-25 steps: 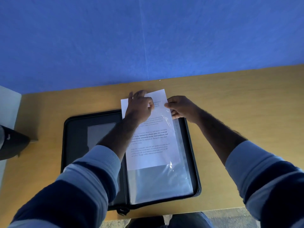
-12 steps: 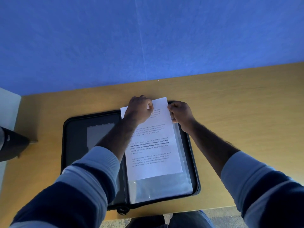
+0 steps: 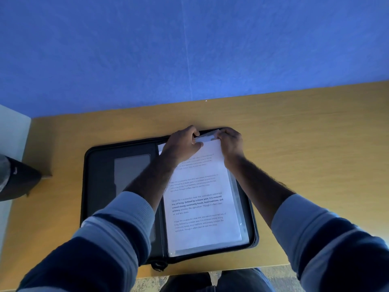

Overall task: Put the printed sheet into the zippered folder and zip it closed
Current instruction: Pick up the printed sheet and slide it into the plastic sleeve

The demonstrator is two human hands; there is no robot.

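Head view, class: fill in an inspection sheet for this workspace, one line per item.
Surface: wooden table, bare around the folder.
Job's things: zippered folder lies open and unzipped; printed sheet lies in its right half, within clear sleeves.
Clutter: nothing seen.
Grips: left hand and right hand pinch the sheet's top edge.
Cables: nothing seen.
Surroundings: blue wall; dark object at left edge, unidentifiable.

One folder [image 3: 117, 186], one printed sheet [image 3: 202, 199], two hands [image 3: 183, 144]
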